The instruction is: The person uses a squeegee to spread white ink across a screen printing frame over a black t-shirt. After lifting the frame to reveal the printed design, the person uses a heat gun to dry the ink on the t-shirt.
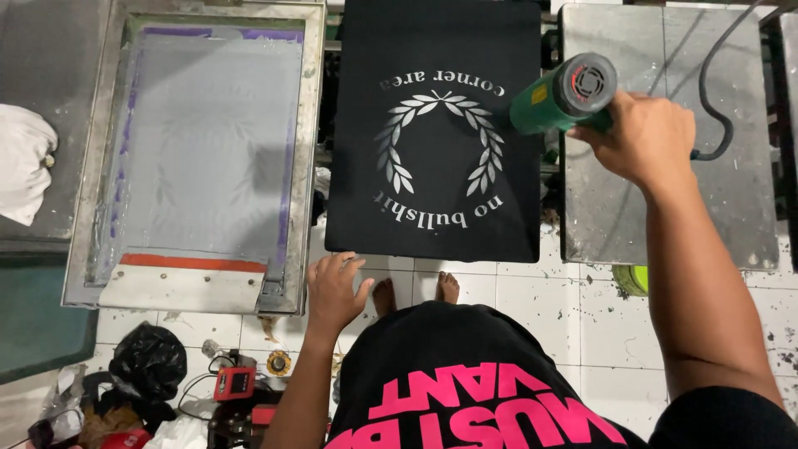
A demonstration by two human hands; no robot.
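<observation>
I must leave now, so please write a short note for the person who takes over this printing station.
Right hand: holds the green heat gun, aimed at the black fabric on the middle board.
Left hand: open, at the board's near edge.
Done: the pale wreath print is on the fabric.
The screen frame with its squeegee lies on the left.
Left: probably finish drying the print.

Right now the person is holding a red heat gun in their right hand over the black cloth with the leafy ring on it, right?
Not quite. The heat gun is green, not red; only its nozzle end shows some red. The head view shows the right hand holding it over the black cloth with the leafy ring.
</observation>
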